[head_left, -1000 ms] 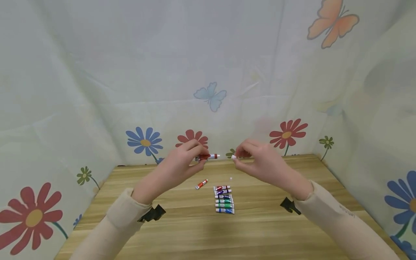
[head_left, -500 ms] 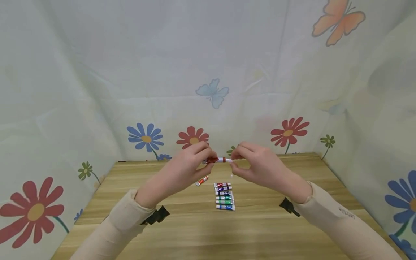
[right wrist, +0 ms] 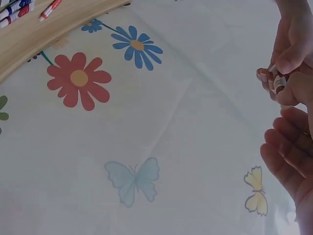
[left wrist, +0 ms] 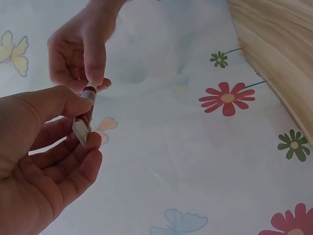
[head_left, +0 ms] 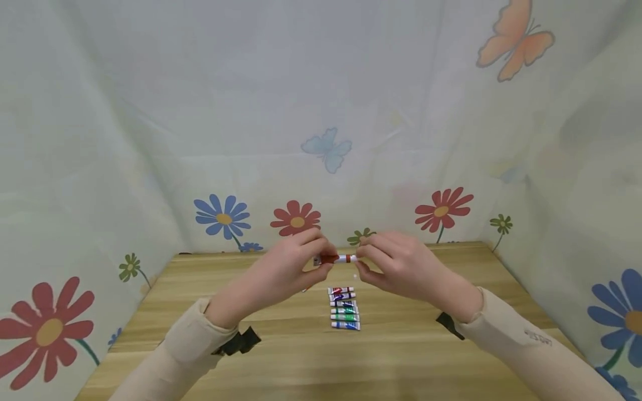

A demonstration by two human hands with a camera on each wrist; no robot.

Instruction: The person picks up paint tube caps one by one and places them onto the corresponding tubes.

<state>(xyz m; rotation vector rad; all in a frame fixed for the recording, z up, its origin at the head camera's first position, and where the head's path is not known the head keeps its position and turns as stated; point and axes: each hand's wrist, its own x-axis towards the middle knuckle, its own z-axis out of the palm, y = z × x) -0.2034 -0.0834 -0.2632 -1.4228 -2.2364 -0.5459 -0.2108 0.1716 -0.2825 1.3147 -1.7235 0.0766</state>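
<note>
Level above the far part of the table is a small paint tube (head_left: pixel 343 259) with a dark red band. My left hand (head_left: pixel 288 264) pinches its body between thumb and fingers. The crimped tail of the tube points toward the left palm in the left wrist view. At the nozzle end, my right hand (head_left: pixel 401 263) pinches a white cap (left wrist: pixel 92 84), mostly covered by thumb and fingertips. Whether the cap is seated on the nozzle is hidden. Below the hands several paint tubes (head_left: pixel 345 318) lie in a column, red, purple, green and blue among them.
On the wooden table (head_left: pixel 281 356) a small white piece (head_left: pixel 355 276) lies just beyond the column. An orange-red tube (right wrist: pixel 50 10) lies apart from the others, mostly hidden by the left hand in the head view. A flower-printed cloth (head_left: pixel 241 139) hangs behind and at the sides.
One second ago the cap and tube were apart. The right hand has brought the cap to the nozzle end, while the left hand has moved slightly right with the tube.
</note>
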